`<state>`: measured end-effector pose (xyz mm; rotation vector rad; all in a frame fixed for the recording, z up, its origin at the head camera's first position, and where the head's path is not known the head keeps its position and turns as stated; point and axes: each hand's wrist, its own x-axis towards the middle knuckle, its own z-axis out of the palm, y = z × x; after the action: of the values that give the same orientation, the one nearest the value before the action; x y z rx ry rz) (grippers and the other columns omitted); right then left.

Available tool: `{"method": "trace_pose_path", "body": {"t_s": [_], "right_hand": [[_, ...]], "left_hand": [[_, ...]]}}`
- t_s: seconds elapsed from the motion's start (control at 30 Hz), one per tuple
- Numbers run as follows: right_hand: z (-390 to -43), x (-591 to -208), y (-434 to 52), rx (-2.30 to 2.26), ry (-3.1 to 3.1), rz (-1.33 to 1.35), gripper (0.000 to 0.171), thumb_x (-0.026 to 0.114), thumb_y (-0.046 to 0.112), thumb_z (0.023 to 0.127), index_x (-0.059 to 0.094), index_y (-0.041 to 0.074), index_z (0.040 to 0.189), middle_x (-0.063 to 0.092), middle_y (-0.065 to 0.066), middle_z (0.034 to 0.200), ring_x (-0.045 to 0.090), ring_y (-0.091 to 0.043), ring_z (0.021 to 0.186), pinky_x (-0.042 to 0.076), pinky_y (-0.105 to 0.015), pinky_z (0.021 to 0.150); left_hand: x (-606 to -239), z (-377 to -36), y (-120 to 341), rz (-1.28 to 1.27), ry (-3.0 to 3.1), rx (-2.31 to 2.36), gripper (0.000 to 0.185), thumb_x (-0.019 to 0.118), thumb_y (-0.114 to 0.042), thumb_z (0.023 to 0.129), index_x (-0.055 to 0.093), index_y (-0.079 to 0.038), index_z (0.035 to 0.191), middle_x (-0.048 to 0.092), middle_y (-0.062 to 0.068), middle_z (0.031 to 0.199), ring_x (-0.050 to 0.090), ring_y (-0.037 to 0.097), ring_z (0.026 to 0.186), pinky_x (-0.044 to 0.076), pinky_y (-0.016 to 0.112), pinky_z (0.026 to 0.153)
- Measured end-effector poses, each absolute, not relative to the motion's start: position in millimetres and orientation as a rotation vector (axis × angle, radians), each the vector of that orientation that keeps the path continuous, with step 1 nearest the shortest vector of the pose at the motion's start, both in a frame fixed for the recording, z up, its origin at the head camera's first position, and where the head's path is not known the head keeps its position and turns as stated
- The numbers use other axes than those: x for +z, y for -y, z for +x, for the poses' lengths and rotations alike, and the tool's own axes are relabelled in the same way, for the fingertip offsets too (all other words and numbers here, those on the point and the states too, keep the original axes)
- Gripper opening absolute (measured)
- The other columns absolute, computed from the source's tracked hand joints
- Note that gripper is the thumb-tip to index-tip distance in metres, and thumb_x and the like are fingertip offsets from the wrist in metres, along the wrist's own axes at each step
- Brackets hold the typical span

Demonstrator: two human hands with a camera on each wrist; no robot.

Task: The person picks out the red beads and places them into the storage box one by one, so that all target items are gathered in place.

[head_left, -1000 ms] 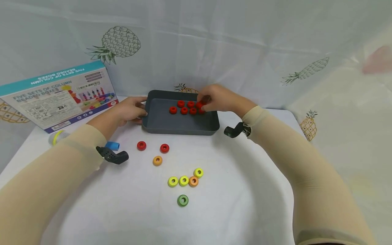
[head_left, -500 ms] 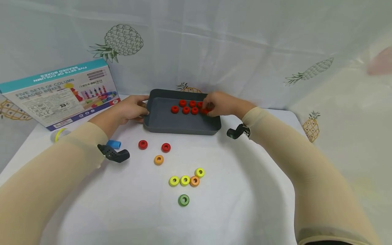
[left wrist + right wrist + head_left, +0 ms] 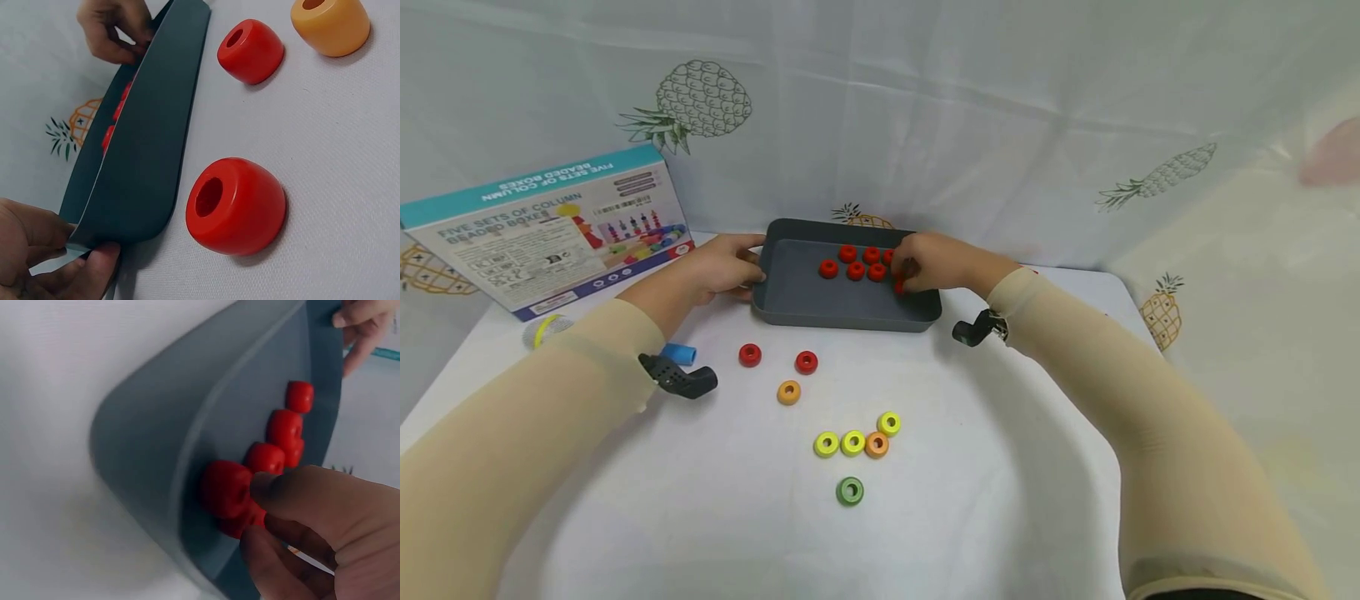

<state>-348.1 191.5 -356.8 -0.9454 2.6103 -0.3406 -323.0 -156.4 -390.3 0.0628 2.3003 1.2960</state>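
Observation:
A dark grey tray stands at the back of the white table, with several red beads grouped in its right half. My left hand holds the tray's left end, fingers and thumb either side of the wall. At the tray's right side, my right hand reaches in over the rim. Its thumb and finger pinch at a red bead near the tray wall, while a second bead shows partly hidden by the fingertips.
On the table before the tray lie two red beads, orange beads, yellow beads and a green bead. A printed box leans at the back left. A blue piece lies by the left sleeve.
My right hand has shifted slightly within the tray's right end, and a red bead at its fingertips has come toward the front wall. My left hand keeps its place on the tray.

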Motion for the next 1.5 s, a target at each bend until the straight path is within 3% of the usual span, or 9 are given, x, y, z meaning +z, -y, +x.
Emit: {"method": "trace_pose_path", "body": {"t_s": [0.3, 0.5, 0.67, 0.9, 1.13, 1.5], "right_hand": [[-341, -330, -185, -0.355, -2.687, -1.028, 0.024, 0.069, 0.004, 0.083, 0.074, 0.003, 0.107, 0.069, -0.011, 0.105, 0.059, -0.022, 0.088, 0.051, -0.034, 0.080], [-326, -315, -175, -0.378, -2.718, -1.143, 0.019, 0.070, 0.006, 0.084, 0.074, 0.008, 0.103, 0.066, -0.009, 0.096, 0.054, -0.020, 0.082, 0.047, -0.031, 0.074], [-309, -310, -158, -0.424, -2.699, -1.282, 0.020, 0.072, 0.008, 0.086, 0.074, 0.008, 0.106, 0.068, -0.006, 0.099, 0.062, -0.020, 0.088, 0.052, -0.028, 0.079], [-279, -316, -132, -0.557, -2.528, -1.420, 0.023, 0.076, 0.011, 0.088, 0.071, 0.007, 0.110, 0.064, -0.002, 0.105, 0.063, -0.018, 0.095, 0.055, -0.025, 0.085], [-256, -328, -109, -0.631, -2.414, -1.411, 0.025, 0.075, 0.010, 0.088, 0.071, 0.008, 0.113, 0.064, -0.002, 0.108, 0.062, -0.018, 0.096, 0.054, -0.028, 0.087], [-239, -367, -79, -0.392, -2.371, -1.457, 0.030, 0.072, 0.019, 0.092, 0.071, 0.013, 0.121, 0.064, 0.001, 0.116, 0.059, -0.012, 0.102, 0.048, -0.017, 0.088]], "left_hand": [[-391, -323, 158, 0.072, -2.290, 1.309, 0.077, 0.055, -0.005, 0.099, 0.017, -0.019, 0.164, 0.041, 0.024, 0.148, 0.054, 0.036, 0.114, 0.059, 0.031, 0.084], [-393, -324, 158, 0.066, -2.288, 1.313, 0.077, 0.056, -0.006, 0.100, 0.017, -0.020, 0.164, 0.041, 0.024, 0.149, 0.054, 0.036, 0.115, 0.059, 0.033, 0.086], [-394, -325, 160, 0.049, -2.287, 1.324, 0.077, 0.056, -0.005, 0.099, 0.018, -0.020, 0.164, 0.042, 0.023, 0.148, 0.054, 0.036, 0.114, 0.059, 0.031, 0.082], [-394, -325, 159, 0.062, -2.281, 1.321, 0.077, 0.056, -0.005, 0.099, 0.017, -0.020, 0.164, 0.042, 0.024, 0.148, 0.053, 0.036, 0.115, 0.059, 0.032, 0.085], [-393, -325, 158, 0.083, -2.296, 1.318, 0.077, 0.056, -0.005, 0.099, 0.018, -0.020, 0.164, 0.043, 0.024, 0.147, 0.053, 0.034, 0.114, 0.058, 0.032, 0.083], [-393, -325, 158, 0.081, -2.302, 1.305, 0.076, 0.056, -0.006, 0.099, 0.018, -0.020, 0.164, 0.042, 0.023, 0.148, 0.054, 0.034, 0.113, 0.058, 0.033, 0.085]]}}
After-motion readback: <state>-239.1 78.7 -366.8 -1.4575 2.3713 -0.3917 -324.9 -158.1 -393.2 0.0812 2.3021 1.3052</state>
